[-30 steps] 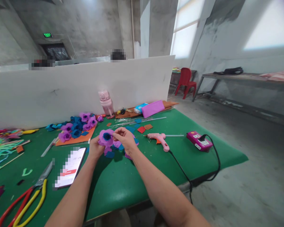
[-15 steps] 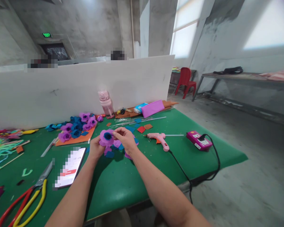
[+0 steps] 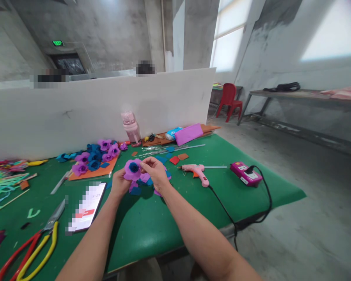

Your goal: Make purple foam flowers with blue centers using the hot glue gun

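Purple flower [image 3: 133, 169] with a blue centre sits pinched between both hands: left hand [image 3: 119, 183] grips beneath, right hand [image 3: 155, 172] nips its edge, above the green tabletop [image 3: 152, 222]. Glue gun [image 3: 196, 171] lies just right; phone [image 3: 87, 206] left.

Craft workshop (concrete walls), glue gun [image 3: 196, 172], scissors [image 3: 35, 246]

The flower [image 3: 133, 169] in the grip is purple with a dark blue centre, over a green table [image 3: 152, 226]. Right of the grip lie a pale pink glue gun [image 3: 196, 171] and a magenta box [image 3: 246, 174]. Left of it lie red- and yellow-handled scissors [image 3: 36, 246].
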The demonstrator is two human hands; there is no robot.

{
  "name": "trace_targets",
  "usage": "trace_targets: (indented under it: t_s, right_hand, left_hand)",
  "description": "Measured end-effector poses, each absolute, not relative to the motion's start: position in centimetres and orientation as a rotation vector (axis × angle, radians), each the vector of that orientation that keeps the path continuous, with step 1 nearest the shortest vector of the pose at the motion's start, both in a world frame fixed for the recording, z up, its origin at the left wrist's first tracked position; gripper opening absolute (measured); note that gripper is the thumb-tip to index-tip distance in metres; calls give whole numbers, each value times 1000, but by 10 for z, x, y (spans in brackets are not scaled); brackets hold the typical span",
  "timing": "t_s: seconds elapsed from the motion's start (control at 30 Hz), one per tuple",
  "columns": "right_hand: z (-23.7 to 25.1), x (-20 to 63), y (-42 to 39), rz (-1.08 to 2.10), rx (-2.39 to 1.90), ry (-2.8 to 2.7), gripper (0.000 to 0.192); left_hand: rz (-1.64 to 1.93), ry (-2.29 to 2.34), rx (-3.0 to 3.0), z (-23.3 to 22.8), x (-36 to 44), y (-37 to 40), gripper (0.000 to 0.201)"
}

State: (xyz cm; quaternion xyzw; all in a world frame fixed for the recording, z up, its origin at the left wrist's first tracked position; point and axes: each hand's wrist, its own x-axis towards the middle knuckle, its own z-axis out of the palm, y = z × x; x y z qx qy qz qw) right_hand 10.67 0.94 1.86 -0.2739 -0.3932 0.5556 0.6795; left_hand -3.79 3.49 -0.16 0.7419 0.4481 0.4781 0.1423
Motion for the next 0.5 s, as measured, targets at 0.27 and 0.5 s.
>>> trace_targets:
  t_s: [0.27,0.5]
  right_hand:
    - [16,106,12,1276,-657,-839,21]
    - [18,106,9,1363,-650,-797,23]
  left_hand:
    - [1386,1316,2128,-1,-37,34,13]
    - [1474,1398,2103,0,-38,34,15]
